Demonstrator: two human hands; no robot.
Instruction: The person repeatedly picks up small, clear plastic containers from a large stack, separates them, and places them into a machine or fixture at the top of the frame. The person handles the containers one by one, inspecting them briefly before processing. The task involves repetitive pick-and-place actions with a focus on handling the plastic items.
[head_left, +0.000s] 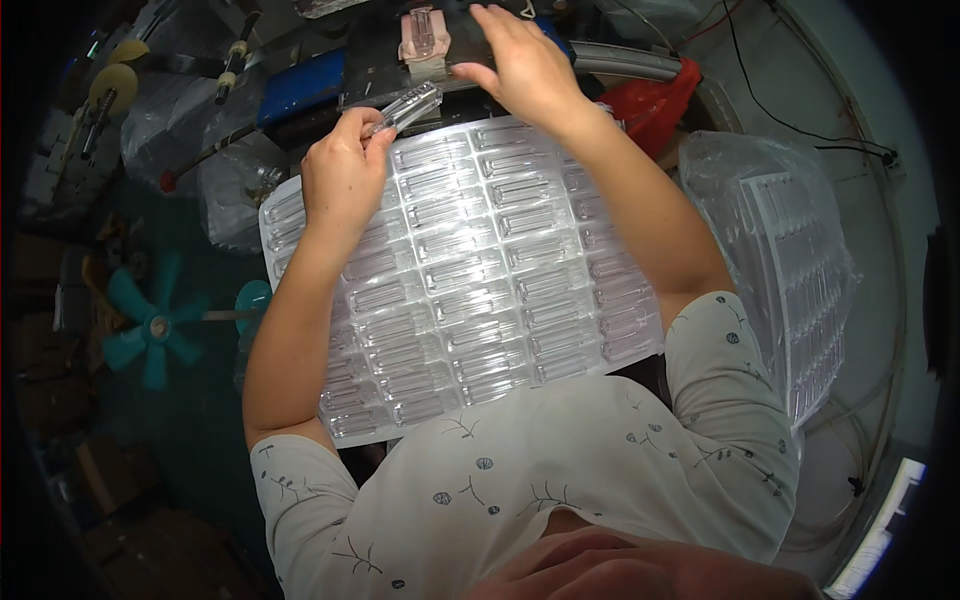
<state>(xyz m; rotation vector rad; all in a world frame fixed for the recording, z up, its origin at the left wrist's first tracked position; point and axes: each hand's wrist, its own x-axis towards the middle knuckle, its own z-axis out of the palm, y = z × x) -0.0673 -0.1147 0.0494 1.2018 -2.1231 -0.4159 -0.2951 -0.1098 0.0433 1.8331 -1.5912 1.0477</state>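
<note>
Between the thumb and fingers of my left hand is a clear, rectangular plastic tube, tilted up to the right above the far edge of a tray. My right hand is open with its fingers apart, over the dark machine bed, and holds nothing. Just left of it, a pinkish holder carries another clear piece, standing lengthwise away from me. A large clear moulded tray lies before me under both forearms, its rows of pockets filled with similar clear pieces.
A blue block flanks the machine on the left, near a rod with a tan disc. A red bag hangs at right. Plastic-wrapped trays stand beyond my right arm. A teal fan is at left.
</note>
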